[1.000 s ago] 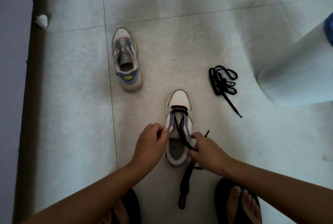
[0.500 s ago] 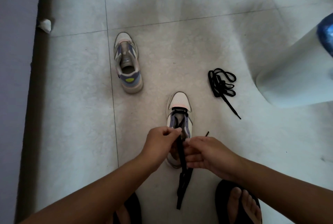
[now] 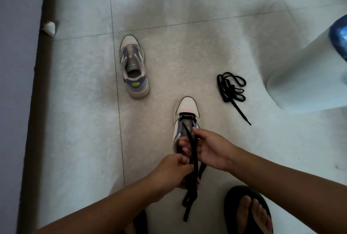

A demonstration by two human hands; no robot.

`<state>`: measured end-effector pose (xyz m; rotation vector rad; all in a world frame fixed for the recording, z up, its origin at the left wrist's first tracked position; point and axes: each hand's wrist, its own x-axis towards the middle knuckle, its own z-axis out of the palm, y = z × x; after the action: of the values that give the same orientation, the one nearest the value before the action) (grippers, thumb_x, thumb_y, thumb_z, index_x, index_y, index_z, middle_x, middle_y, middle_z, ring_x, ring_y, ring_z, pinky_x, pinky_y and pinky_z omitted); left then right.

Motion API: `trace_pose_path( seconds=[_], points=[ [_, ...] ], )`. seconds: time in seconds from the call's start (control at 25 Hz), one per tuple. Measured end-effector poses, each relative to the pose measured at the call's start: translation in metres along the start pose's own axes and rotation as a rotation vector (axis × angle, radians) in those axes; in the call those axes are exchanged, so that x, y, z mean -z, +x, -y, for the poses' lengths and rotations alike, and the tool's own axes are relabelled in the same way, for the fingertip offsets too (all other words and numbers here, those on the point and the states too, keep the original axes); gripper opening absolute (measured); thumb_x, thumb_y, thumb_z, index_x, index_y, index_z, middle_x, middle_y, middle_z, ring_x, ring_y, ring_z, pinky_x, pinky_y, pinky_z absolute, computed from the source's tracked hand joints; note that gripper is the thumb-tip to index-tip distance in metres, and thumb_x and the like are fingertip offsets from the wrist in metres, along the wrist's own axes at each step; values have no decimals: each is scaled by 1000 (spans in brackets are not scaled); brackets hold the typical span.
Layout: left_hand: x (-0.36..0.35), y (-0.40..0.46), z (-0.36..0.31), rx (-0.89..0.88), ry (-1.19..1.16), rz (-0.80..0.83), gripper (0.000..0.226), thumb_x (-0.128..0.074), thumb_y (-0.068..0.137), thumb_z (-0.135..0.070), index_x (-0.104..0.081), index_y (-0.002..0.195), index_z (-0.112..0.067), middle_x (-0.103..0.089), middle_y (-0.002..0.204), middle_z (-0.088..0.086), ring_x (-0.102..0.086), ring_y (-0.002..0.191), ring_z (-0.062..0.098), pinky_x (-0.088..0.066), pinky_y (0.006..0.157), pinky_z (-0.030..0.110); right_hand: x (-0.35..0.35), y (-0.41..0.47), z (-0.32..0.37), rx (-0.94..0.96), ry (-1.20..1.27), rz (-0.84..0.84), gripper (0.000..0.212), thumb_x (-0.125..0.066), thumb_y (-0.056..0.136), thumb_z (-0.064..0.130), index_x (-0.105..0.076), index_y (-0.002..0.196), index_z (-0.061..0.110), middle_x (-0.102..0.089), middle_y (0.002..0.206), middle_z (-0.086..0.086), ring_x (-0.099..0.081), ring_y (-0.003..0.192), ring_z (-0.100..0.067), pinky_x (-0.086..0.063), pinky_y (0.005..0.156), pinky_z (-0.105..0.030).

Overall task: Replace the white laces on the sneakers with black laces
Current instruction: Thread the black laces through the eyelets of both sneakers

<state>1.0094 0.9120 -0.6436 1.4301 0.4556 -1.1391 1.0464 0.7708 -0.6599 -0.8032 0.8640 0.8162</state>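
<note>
Both hands pinching black lace [image 3: 193,155], left hand [image 3: 171,169] nearer, right hand [image 3: 210,149] over sneaker [image 3: 185,109]

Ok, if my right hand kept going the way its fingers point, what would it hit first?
Probably your left hand's fingers: the right hand points left across the near sneaker, holding the black lace. Depth is unclear.

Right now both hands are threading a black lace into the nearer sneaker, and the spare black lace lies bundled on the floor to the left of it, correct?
Not quite. The head view shows the spare black lace bundled to the right of the nearer sneaker, not the left. Both hands, left hand and right hand, are indeed on the black lace there.
</note>
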Motion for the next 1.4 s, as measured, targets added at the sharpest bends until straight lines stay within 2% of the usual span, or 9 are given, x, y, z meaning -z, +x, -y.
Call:
trace_pose_path(
  seconds=[0.12, 0.36, 0.48, 0.56, 0.72, 0.84, 0.96, 1.16, 1.4],
  points=[
    [8, 5, -7, -28, 54, -104, 21, -41, 97, -14, -58, 84, -12, -67, 71, 4, -63, 61, 15, -52, 59, 24, 3, -6, 0, 63, -166, 55, 21, -52, 94, 24, -65, 85, 10, -66, 79, -5, -62, 69, -13, -53, 65, -25],
    [14, 27, -21, -211, 258, -272, 24, -51, 93, -40, -60, 93, -17, -64, 81, -3, -60, 72, 9, -46, 64, 24, 9, -19, -2, 532, -1236, 57, 26, -49, 97, 21, -70, 97, 5, -57, 100, -5, -55, 94, -13, -42, 89, -25],
    [16, 34, -24, -236, 352, -228, 22, -60, 91, -30, -61, 73, -18, -59, 66, -5, -53, 59, 3, -44, 59, 19, 15, -22, -5, 682, -1582, 95, 24, -49, 97, 24, -70, 105, 14, -51, 105, 1, -49, 97, -8, -38, 84, -15],
    [20, 37, -27, -203, 301, -245, 22, -61, 90, -23, -61, 70, -14, -61, 68, 0, -57, 61, 8, -46, 60, 20, 19, -23, -3, 655, -1432, 14, 22, -53, 95, 24, -72, 100, 16, -56, 100, 4, -54, 91, -5, -38, 81, -12],
    [39, 34, -39, -108, -140, -193, 31, -50, 94, -19, -56, 65, -11, -64, 66, 6, -64, 64, 16, -51, 75, 33, 33, -23, 23, 418, -578, -66, 16, -59, 90, 13, -75, 93, 16, -64, 73, -1, -61, 62, -12, -56, 73, -26],
    [75, 37, -45, -155, -313, -204, 36, -45, 96, -19, -45, 61, -13, -58, 57, 4, -64, 68, 21, -52, 75, 36, 64, -18, 49, 387, -813, -158, 17, -63, 89, 17, -69, 105, 20, -53, 62, 2, -48, 48, -10, -51, 59, -24],
    [118, 42, -44, -144, -406, -219, 35, -45, 97, -20, -44, 63, -11, -45, 49, 3, -61, 58, 21, -52, 77, 38, 97, -15, 71, 350, -1275, -273, 12, -64, 88, 29, -73, 87, 21, -66, 76, 5, -52, 51, -2, -46, 51, -16],
    [166, 44, -27, -105, -296, -292, 28, -52, 95, -24, -51, 71, -10, -30, 45, -3, -36, 42, 11, -52, 73, 37, 131, -25, 80, 205, -960, -225, 33, -70, 76, 40, -72, 83, 8, -32, 60, 3, -30, 49, -10, -34, 52, -25],
    [212, 24, -46, -212, -297, -268, 32, -56, 86, -34, -54, 59, -17, -26, 44, -7, -29, 38, 8, -41, 44, 21, 153, -44, 103, 207, -891, -215, 40, -71, 72, 42, -70, 85, 4, -26, 60, 3, -25, 51, -14, -32, 58, -32]
  ],
)
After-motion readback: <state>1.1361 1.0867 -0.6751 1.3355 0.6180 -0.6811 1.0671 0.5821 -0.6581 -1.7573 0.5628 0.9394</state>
